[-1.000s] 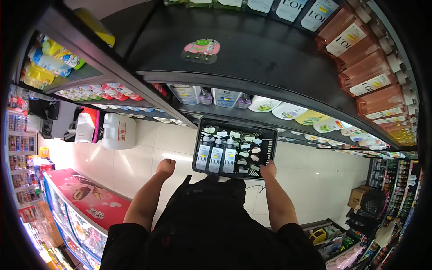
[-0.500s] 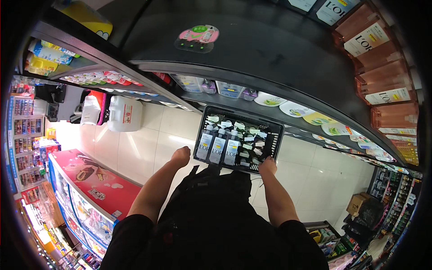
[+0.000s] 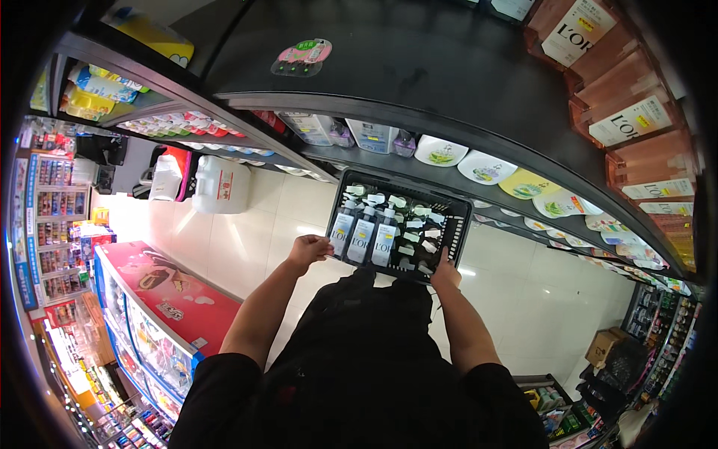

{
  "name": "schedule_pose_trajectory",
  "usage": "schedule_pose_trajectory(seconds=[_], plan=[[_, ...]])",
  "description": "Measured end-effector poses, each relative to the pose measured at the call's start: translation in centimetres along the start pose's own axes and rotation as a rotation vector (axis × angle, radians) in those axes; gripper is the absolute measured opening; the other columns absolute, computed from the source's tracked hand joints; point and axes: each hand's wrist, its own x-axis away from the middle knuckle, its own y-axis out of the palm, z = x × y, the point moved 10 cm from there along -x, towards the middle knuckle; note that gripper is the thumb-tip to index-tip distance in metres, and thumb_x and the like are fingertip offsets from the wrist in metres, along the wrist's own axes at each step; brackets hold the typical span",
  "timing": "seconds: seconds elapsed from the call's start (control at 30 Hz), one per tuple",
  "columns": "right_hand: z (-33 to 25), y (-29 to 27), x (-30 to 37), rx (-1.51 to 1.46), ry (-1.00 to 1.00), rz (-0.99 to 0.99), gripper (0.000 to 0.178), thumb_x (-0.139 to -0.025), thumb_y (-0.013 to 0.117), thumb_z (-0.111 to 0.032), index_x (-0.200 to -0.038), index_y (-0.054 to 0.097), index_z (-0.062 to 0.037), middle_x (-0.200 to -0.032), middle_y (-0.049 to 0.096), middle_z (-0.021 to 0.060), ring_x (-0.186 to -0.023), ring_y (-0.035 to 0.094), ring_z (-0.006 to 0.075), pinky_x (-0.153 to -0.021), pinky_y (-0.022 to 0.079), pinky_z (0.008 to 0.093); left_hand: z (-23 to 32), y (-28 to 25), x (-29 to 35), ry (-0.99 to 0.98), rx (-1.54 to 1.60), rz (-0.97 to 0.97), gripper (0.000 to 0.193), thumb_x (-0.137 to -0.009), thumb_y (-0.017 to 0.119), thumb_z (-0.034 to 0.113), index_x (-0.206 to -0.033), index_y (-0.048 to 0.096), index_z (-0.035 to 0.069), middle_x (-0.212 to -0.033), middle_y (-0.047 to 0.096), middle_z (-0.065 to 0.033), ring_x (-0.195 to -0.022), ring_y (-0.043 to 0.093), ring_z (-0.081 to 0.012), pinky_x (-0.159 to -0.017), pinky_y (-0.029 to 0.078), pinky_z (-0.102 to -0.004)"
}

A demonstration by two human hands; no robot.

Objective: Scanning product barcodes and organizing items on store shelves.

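Note:
A black plastic basket [image 3: 458, 213] is in front of me, close to the shelf's front edge. Three pump bottles [image 3: 362, 233] with silvery-grey labels stand along its left side. Several dark bottles with pale tops [image 3: 413, 224] fill the middle and right. My right hand [image 3: 446, 275] is closed on the basket's near right corner, one finger pointing up along the rim. At the left rim, my left hand [image 3: 308, 251] has its thumb and fingers closed on the edge beside the nearest pump bottle. Its fingertips are partly hidden.
A dark shelf [image 3: 419, 67] spans the far side, with amber bottles [image 3: 628, 123] at right and white-and-yellow bottles [image 3: 486, 168] below. To the left are a white jerrycan [image 3: 222, 185] and a red-topped freezer [image 3: 168, 288]. A cardboard box [image 3: 600, 346] sits right on the tiled floor.
My left hand has moved from beside the basket to its left rim, its fingers reaching toward it. The right hand stays on the near right corner. The view has shifted slightly.

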Motion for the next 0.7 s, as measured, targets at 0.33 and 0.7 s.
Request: schedule_pose_trajectory(seconds=[0.33, 0.7], plan=[[10.0, -3.1, 8.4, -0.382, 0.128, 0.316, 0.102, -0.07, 0.076, -0.026, -0.154, 0.022, -0.011, -0.112, 0.069, 0.0199, -0.1, 0.068, 0.0384, -0.083, 0.055, 0.0484, 15.7, 14.8, 11.1, -0.015, 0.954, -0.893, 0.089, -0.099, 0.031, 0.068, -0.147, 0.038, -0.007, -0.15, 0.045, -0.0231, -0.141, 0.041, -0.0363, -0.116, 0.036, -0.0481], [19.9, -0.2, 11.5, -0.535, 0.317, 0.342, 0.078, -0.066, 0.085, -0.027, -0.132, 0.047, -0.0094, -0.106, 0.071, 0.0189, -0.102, 0.068, 0.041, -0.087, 0.055, 0.0479, 9.6, 16.1, 3.2, 0.036, 0.462, -0.484, 0.025, -0.097, 0.068, 0.032, -0.092, 0.067, 0.007, -0.061, 0.054, 0.0004, -0.044, 0.044, -0.009, -0.038, 0.029, -0.0257]])
